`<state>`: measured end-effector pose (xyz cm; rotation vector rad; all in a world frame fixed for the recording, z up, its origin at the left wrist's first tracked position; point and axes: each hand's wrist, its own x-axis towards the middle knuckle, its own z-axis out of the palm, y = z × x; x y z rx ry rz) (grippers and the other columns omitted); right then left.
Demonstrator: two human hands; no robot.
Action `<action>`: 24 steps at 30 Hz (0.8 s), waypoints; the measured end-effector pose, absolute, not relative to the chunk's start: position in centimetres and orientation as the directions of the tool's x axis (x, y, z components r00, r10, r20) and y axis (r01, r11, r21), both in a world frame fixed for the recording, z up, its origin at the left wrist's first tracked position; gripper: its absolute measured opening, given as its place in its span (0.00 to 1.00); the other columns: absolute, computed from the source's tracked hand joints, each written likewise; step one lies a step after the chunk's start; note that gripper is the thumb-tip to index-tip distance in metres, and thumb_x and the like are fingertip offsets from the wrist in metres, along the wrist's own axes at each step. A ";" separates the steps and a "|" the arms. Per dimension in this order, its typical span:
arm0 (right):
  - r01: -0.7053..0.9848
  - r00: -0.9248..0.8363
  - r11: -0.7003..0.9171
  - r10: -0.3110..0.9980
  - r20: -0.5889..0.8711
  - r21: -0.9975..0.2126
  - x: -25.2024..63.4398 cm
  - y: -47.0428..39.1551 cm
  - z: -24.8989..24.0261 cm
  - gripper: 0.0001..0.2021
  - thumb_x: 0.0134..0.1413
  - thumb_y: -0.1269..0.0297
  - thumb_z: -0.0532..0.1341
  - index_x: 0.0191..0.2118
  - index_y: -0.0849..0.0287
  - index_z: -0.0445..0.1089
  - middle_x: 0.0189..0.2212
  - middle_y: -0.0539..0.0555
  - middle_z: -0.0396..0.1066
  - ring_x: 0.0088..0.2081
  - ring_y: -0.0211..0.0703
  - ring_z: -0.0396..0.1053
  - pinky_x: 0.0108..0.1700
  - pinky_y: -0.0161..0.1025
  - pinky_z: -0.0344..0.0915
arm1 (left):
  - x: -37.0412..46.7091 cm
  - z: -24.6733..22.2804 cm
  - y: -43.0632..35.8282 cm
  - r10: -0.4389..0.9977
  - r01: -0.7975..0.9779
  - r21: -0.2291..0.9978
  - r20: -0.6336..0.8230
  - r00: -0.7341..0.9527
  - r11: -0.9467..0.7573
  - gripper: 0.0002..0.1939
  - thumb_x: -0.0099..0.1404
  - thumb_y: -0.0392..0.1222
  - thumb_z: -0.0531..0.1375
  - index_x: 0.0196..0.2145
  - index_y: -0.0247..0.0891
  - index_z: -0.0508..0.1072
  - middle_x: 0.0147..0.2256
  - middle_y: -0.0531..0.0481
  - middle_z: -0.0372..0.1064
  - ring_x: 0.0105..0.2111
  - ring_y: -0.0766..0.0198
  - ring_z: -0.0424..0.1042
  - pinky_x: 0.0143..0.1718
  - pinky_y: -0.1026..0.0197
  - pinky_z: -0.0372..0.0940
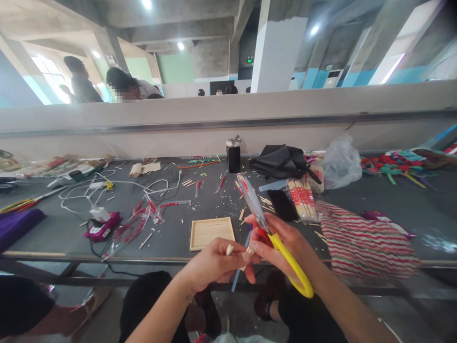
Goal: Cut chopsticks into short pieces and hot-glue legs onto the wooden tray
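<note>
My left hand (214,264) is closed on small pale wooden pieces (229,249), just in front of the table's near edge. Close against it, my right hand (285,243) holds yellow-handled scissors (291,267), their blades pointing up and away over the table. The fingertips of both hands meet around another short wooden piece (249,251). A thin bluish strip (236,280) hangs down between the hands. Behind my left hand lies a shallow square wooden tray (212,229). My fingers partly hide the small pieces.
On the dark table (171,233) lie wood scraps, white cables (153,186), red strips in clear wrappers (152,209) and a purple pack (103,227). Farther right are a phone (283,205), wrapped stick bundles (303,197), a black bag (280,161) and striped cloth (364,243).
</note>
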<state>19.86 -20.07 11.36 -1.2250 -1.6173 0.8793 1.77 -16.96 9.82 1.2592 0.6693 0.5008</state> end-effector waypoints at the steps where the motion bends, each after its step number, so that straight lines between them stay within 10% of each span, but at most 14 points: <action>1: 0.319 -0.117 0.245 0.969 0.219 -0.915 19.9 -19.9 11.4 0.15 0.49 0.68 0.59 0.46 0.53 0.64 0.25 0.44 0.68 0.23 0.33 0.68 0.27 0.29 0.68 | 1.7 9.7 -16.9 0.643 0.029 0.965 -0.195 0.741 0.261 0.20 0.58 0.52 0.62 0.35 0.29 0.78 0.25 0.44 0.74 0.12 0.77 0.49 0.13 0.67 0.41; 12: 0.474 0.042 0.367 0.899 0.437 -0.801 20.0 -19.7 9.2 0.25 0.49 0.60 0.67 0.53 0.53 0.61 0.33 0.49 0.71 0.32 0.38 0.72 0.36 0.33 0.71 | 2.8 8.8 -16.7 0.817 -0.442 0.742 -0.244 0.523 0.504 0.11 0.61 0.43 0.62 0.38 0.33 0.76 0.28 0.50 0.73 0.12 0.81 0.43 0.12 0.73 0.42; 24: 0.602 0.080 0.389 0.840 0.537 -0.697 19.2 -19.9 5.9 0.24 0.52 0.58 0.65 0.54 0.56 0.62 0.43 0.57 0.72 0.40 0.46 0.73 0.44 0.43 0.70 | 3.9 8.9 -17.5 0.801 -0.451 0.717 -0.252 0.543 0.531 0.12 0.62 0.43 0.61 0.39 0.33 0.77 0.32 0.47 0.74 0.12 0.83 0.45 0.12 0.72 0.40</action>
